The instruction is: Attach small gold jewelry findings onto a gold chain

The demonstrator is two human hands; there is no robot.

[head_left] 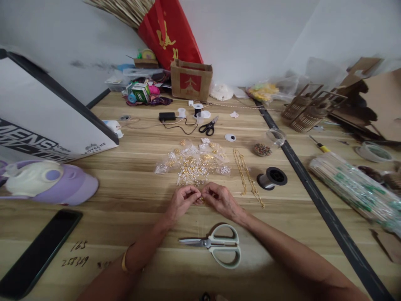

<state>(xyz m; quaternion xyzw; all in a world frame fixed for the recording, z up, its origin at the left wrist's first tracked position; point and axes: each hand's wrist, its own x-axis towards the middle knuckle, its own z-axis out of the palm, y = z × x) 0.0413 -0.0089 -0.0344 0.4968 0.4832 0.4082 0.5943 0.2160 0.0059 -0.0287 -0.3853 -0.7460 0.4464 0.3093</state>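
Observation:
My left hand (184, 201) and my right hand (221, 201) meet over the wooden table, both closed in a pinch with the fingertips nearly touching. Between and just below them show small reddish beads (199, 201) and a thin clear thread; exactly what each hand grips is too small to make out. Right beyond the fingers lies a pile of gold and clear beads (192, 169), with small plastic bags around it. Scissors with pale green handles (224, 246) lie nearer to me, below my hands. A gold chain (244, 173) and a spool of wire (272, 178) are to the right.
A phone (39, 253) and a purple cap (69, 184) lie at the left. Black scissors (208, 126), a cardboard box (191, 81) and a red bag (172, 35) are farther back. Beads in a round dish (262, 149) and wrapped sticks (354, 188) stand at the right.

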